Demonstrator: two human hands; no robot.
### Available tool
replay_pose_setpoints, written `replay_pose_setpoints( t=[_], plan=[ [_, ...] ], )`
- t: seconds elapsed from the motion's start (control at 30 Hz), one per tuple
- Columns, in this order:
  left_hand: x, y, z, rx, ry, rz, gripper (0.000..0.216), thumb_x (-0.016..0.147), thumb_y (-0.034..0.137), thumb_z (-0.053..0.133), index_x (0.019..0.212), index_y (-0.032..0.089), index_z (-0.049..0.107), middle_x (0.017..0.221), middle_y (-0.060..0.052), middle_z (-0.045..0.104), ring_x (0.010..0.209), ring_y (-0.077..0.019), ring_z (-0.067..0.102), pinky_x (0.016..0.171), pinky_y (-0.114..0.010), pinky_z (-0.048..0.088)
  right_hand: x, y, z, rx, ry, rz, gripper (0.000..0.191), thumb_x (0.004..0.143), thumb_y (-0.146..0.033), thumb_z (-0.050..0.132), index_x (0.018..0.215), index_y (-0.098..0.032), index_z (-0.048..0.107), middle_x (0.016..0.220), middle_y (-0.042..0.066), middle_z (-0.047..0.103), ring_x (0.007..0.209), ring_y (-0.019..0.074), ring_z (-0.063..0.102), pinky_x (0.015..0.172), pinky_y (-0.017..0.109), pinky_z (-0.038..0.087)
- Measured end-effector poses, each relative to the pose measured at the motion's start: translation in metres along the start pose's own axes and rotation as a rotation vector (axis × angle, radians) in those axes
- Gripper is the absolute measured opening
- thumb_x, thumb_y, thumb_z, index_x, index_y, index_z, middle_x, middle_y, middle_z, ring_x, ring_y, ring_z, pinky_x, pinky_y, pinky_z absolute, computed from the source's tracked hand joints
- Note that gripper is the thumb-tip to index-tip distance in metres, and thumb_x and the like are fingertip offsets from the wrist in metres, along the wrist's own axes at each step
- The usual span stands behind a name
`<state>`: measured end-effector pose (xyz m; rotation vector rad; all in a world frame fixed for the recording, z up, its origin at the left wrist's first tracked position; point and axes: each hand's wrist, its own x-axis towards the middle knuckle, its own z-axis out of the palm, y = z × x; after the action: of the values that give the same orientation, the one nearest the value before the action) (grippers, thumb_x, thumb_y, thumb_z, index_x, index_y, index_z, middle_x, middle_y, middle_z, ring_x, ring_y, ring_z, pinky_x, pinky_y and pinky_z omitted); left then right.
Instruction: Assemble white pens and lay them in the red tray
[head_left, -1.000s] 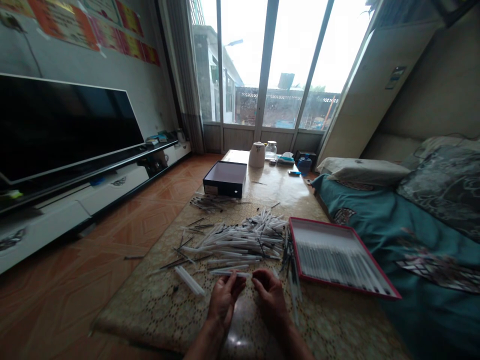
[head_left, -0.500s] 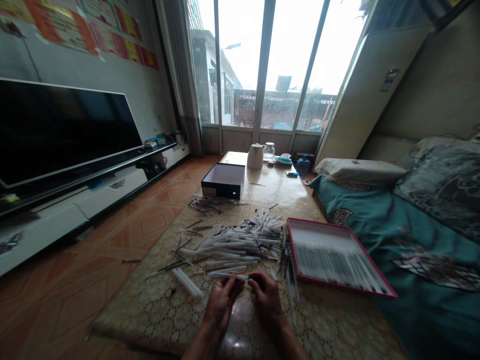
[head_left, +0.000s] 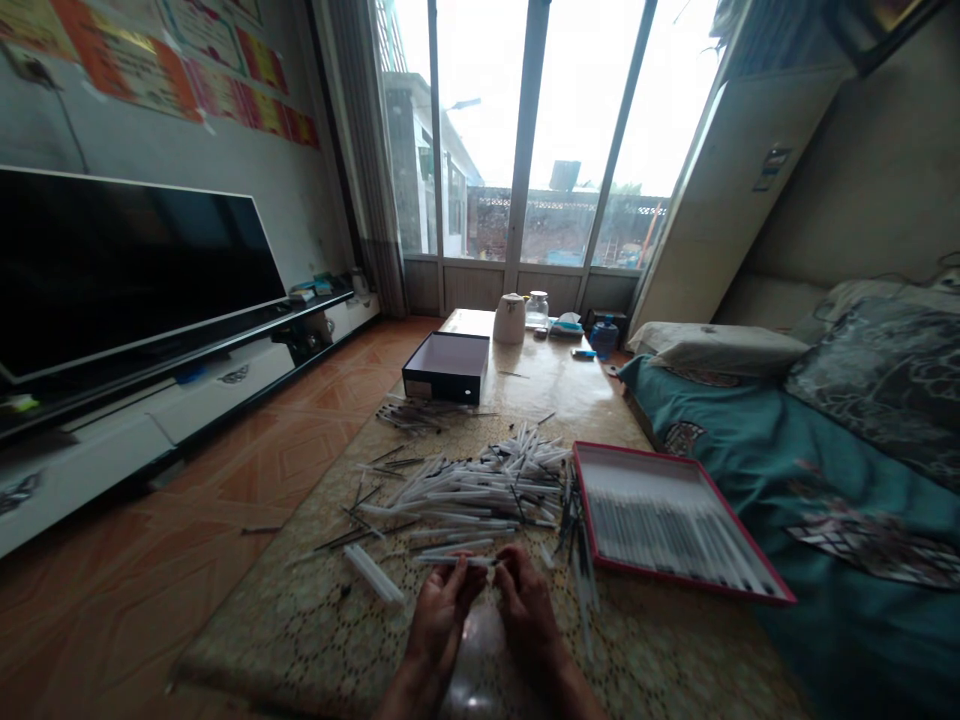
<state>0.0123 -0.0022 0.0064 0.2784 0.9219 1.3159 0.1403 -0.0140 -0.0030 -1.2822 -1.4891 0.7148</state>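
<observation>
My left hand point(head_left: 439, 618) and my right hand point(head_left: 525, 610) are close together over the near part of the low table point(head_left: 315, 620). Both pinch a thin white pen barrel point(head_left: 456, 562) that lies crosswise between their fingertips. Just beyond them spreads a pile of white pen barrels and dark refills point(head_left: 480, 482). To the right stands a red-rimmed tray point(head_left: 675, 520) holding a row of assembled pens.
A dark open box point(head_left: 447, 366) sits further back on the table, with a white kettle point(head_left: 509, 318) and a jar at the far end. A teal-covered bed point(head_left: 825, 500) runs along the right. A television on a low stand point(head_left: 127, 270) lines the left wall.
My hands have drawn closer together around the pen barrel. The view has tilted down slightly.
</observation>
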Motion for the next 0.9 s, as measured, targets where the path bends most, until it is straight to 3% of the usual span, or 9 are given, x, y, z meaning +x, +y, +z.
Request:
replay_pose_setpoints(
  t=[0.23,0.4,0.6,0.8,0.9],
  plan=[
    [0.002,-0.001,-0.003,0.013,-0.035,-0.001,0.012,0.069,0.009,0.069,0.078,0.012,0.061,0.072,-0.007,0.070,0.066,-0.0179,0.069,0.064,-0.027,0.057,-0.001,0.007,0.004,-0.098,0.022,-0.022,0.034,0.092,-0.038,0.034,0.069,-0.021,0.051,0.062,-0.001,0.053,0.057,0.0126,0.050,0.055,0.022,0.036],
    [0.002,-0.002,-0.002,0.019,-0.020,0.018,0.011,0.070,0.011,0.069,0.077,0.012,0.061,0.069,-0.007,0.070,0.064,-0.0174,0.069,0.065,-0.026,0.056,-0.001,0.005,0.003,-0.039,-0.017,-0.026,0.024,0.092,-0.035,0.036,0.082,-0.020,0.053,0.066,-0.001,0.055,0.060,0.0119,0.053,0.058,0.021,0.039],
    [-0.003,0.004,0.003,0.033,-0.065,-0.007,0.014,0.068,0.013,0.071,0.078,0.011,0.061,0.069,-0.008,0.071,0.064,-0.0173,0.068,0.063,-0.025,0.056,-0.001,0.001,0.001,-0.090,0.023,-0.013,0.032,0.092,-0.036,0.034,0.068,-0.021,0.051,0.060,-0.002,0.053,0.056,0.0120,0.051,0.056,0.022,0.036],
    [-0.003,0.003,0.003,0.019,-0.049,0.004,0.012,0.069,0.012,0.070,0.078,0.011,0.062,0.070,-0.007,0.071,0.065,-0.0169,0.068,0.064,-0.026,0.056,0.000,-0.005,-0.001,-0.035,0.011,-0.011,0.019,0.088,-0.034,0.042,0.082,-0.020,0.053,0.068,-0.001,0.057,0.061,0.0126,0.054,0.058,0.021,0.039],
    [-0.002,0.002,0.002,0.033,-0.054,0.002,0.013,0.068,0.011,0.071,0.077,0.011,0.062,0.067,-0.007,0.070,0.063,-0.0167,0.068,0.063,-0.025,0.056,-0.001,-0.003,0.000,-0.074,0.024,-0.023,0.028,0.090,-0.037,0.038,0.072,-0.020,0.052,0.062,-0.001,0.055,0.057,0.0124,0.051,0.056,0.022,0.037]
  ],
)
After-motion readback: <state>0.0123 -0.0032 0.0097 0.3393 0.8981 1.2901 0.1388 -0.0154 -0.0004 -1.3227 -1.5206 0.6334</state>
